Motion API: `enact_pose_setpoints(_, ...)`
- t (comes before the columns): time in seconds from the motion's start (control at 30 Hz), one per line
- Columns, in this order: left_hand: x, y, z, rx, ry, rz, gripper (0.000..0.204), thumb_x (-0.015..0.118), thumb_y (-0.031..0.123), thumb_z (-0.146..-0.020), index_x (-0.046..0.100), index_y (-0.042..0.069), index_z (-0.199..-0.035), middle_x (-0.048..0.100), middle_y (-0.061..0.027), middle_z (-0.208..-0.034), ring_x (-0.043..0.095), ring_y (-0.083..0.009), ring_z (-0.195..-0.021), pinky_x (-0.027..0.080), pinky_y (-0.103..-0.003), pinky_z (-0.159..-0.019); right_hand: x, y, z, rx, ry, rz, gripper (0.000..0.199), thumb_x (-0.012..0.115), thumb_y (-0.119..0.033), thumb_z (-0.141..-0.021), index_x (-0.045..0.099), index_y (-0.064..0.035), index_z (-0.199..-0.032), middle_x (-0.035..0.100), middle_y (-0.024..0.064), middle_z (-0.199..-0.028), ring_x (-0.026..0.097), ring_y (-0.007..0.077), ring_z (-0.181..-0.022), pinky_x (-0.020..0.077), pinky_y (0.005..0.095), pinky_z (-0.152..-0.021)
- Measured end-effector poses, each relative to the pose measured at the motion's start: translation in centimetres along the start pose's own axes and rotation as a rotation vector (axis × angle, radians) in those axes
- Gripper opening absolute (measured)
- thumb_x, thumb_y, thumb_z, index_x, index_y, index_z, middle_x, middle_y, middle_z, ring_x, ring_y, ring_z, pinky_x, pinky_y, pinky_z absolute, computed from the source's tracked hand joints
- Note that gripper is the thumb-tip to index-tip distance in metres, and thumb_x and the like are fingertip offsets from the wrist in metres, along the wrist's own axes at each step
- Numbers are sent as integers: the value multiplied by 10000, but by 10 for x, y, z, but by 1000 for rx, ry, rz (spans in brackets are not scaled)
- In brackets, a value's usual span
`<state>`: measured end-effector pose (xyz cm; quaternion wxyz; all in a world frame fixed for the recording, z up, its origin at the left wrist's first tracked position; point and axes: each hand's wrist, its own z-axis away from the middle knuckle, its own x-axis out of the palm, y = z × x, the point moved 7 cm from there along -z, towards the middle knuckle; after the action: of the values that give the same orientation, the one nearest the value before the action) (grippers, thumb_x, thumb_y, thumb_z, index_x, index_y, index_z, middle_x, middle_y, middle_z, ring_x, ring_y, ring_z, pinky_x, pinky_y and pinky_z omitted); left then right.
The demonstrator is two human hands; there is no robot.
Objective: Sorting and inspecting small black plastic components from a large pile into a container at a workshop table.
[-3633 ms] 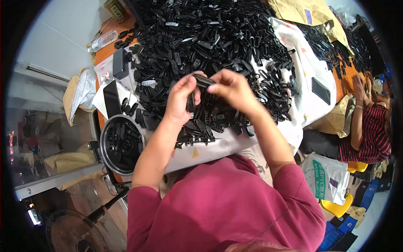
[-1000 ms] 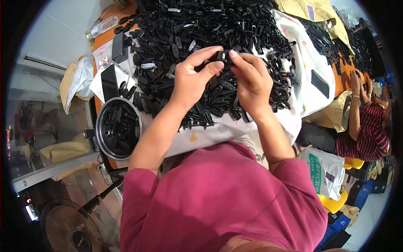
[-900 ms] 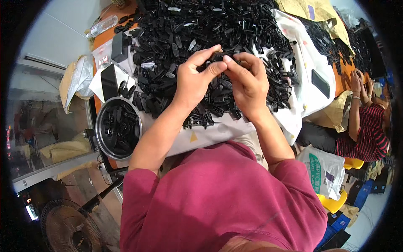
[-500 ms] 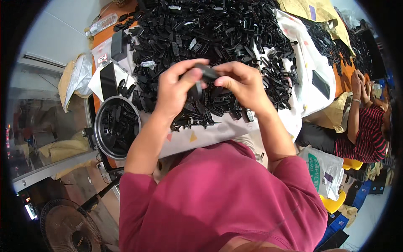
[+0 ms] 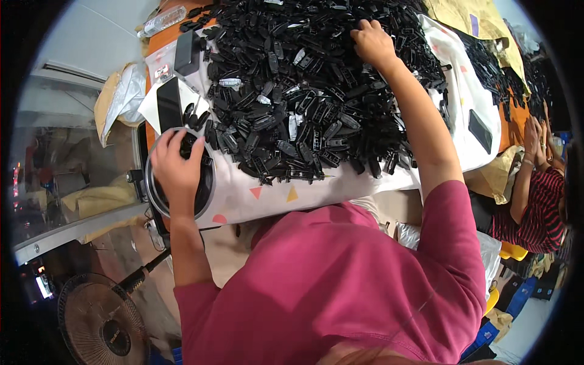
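Observation:
A broad heap of small black plastic pieces [image 5: 280, 97], oblong and some slotted, covers much of the table. My right hand [image 5: 374, 45] reaches to its far side, fingers bent down among the pieces. Whatever lies under those fingertips is hidden. On the left, my left hand [image 5: 177, 167] hangs over a round metal bowl [image 5: 213, 182], thumb and fingers apart. Similar black pieces lie inside the bowl, partly covered by this hand.
Left of the heap are a phone [image 5: 169, 104], a dark box [image 5: 187, 53] and a plastic bottle [image 5: 164, 21]. Another phone [image 5: 480, 131] rests on the white cloth [image 5: 459, 91] at right. A co-worker [image 5: 529, 207] sits beyond. A fan [image 5: 103, 322] stands lower left.
My hands have separated from a dark piece held between them above the heap. The left moved to the bowl; the right moved to the heap's far side.

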<state>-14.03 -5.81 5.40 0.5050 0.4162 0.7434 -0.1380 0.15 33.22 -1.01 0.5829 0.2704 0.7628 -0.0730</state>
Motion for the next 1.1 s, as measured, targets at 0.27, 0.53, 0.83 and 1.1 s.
enact_pose_setpoints(0.27, 127, 138, -98, 179, -342, 321, 242, 627, 287, -740, 656, 100, -891, 617, -106, -907, 586, -289, -838, 460, -361, -716, -48, 2, 38, 416, -8, -580, 298, 680, -198, -680, 560, -30, -894, 614, 121, -867, 585, 306, -802, 460, 346, -682)
enact_pose_setpoints(0.53, 160, 148, -98, 82, -479, 333, 276, 635, 275, -722, 576, 50, -870, 630, -122, -835, 607, -285, -779, 466, -368, -686, -65, -31, 89, 747, -40, -1900, 258, 555, -86, -836, 529, -31, -1087, 537, 30, -794, 560, 113, -643, 498, 220, -527)
enact_pose_setpoints(0.83, 83, 179, -56, 14, -624, 1538, 328, 638, -47, -728, 538, -7, -1038, 577, -37, -887, 553, -101, -769, 464, -214, -688, -92, -78, 93, 734, -5, -2309, 119, 567, -73, -820, 536, 3, -908, 569, 63, -679, 574, 139, -527, 488, 211, -445)
enact_pose_setpoints(1.1, 32, 187, -61, 360, -239, 1052, 309, 765, 79, -597, 634, 36, -875, 524, -18, -657, 542, -91, -634, 451, -211, -543, -130, -72, 101, 560, 67, -2283, 115, 578, -108, -824, 553, -1, -860, 559, 56, -668, 537, 117, -481, 421, 202, -389)
